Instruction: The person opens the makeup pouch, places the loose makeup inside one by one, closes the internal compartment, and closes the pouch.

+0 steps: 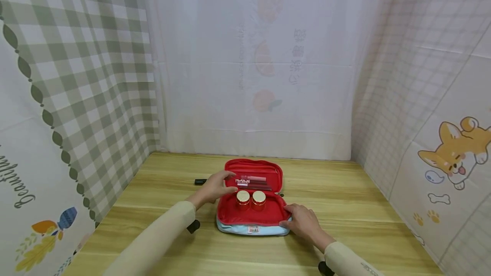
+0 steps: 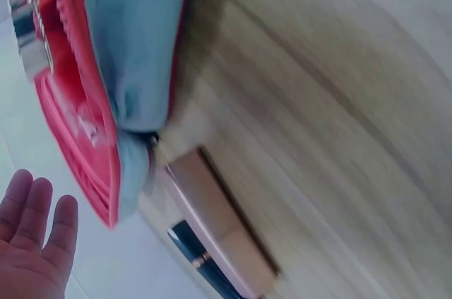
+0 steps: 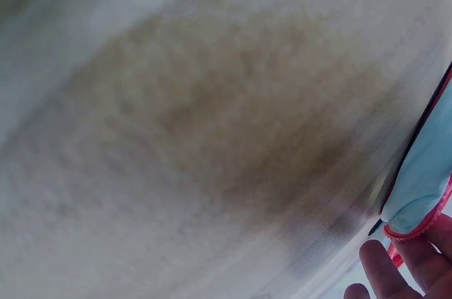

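— Fingers of the left hand: how?
— Held apart, thumb clear of forefinger, over the left edge of the open pouch by its lid. Cannot tell whether touching.
— And on the right hand?
— Clamped on the pouch's right rim near its front corner, thumb and forefinger curled over the edge.
— Where, then, to find the pouch?
— Between both sets of fingers, about midway between the table's left and right edges, lid towards the back edge.
— Inside?
— See two gold-lidded jars upright in the base, just beside the left thumb; in the lid, a pink tube and dark pencils.
— Outside?
— Towards the table's left edge, note a black tube; in the left wrist view, beside a tan box.
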`<state>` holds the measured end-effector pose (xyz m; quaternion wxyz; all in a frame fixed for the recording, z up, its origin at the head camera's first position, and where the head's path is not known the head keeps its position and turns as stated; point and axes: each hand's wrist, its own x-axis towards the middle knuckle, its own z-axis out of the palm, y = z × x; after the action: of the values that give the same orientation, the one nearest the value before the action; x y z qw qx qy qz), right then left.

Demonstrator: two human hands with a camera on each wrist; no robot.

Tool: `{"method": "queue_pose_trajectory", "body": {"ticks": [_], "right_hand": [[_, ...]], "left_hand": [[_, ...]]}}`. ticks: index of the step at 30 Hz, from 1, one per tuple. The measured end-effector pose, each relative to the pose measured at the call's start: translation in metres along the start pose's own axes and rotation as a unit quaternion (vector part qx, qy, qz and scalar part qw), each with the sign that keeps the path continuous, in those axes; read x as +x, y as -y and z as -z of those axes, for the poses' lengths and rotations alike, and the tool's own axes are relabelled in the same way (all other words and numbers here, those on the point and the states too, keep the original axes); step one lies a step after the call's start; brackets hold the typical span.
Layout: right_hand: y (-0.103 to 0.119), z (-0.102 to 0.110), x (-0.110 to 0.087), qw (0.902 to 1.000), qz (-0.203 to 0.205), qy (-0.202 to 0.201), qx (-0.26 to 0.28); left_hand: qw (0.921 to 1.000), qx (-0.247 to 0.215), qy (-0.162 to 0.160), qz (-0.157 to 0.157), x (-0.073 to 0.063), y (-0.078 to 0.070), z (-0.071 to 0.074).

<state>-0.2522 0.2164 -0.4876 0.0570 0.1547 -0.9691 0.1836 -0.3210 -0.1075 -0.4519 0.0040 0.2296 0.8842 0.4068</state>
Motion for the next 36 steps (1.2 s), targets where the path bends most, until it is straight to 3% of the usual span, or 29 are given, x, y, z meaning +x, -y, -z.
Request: {"method": "queue_pose_trajectory", "body": {"ticks": [6, 14, 20, 30, 36], "right_hand": [[0.0, 0.0, 0.0, 1.0, -0.001, 0.002, -0.006], [-0.001, 0.0, 0.0, 0.9999, -0.005, 0.004, -0.012], [-0.001, -0.001, 0.0, 0.9999, -0.003, 0.004, -0.012], [0.0, 0.0, 0.0, 0.9999, -0.004, 0.007, -0.008], [0.0, 0.0, 0.001, 0.9999, -0.008, 0.009, -0.005]], "left_hand": [[0.9994, -0.007, -0.019, 0.029, -0.007, 0.013, 0.015], [0.9987, 0.008, -0.047, 0.018, -0.017, 0.036, 0.035], [0.9982, 0.018, -0.05, 0.027, -0.028, 0.055, 0.046], [0.9966, 0.01, -0.044, 0.069, -0.045, 0.073, 0.054], [0.9969, 0.019, -0.037, 0.067, -0.047, 0.077, 0.052]]}}
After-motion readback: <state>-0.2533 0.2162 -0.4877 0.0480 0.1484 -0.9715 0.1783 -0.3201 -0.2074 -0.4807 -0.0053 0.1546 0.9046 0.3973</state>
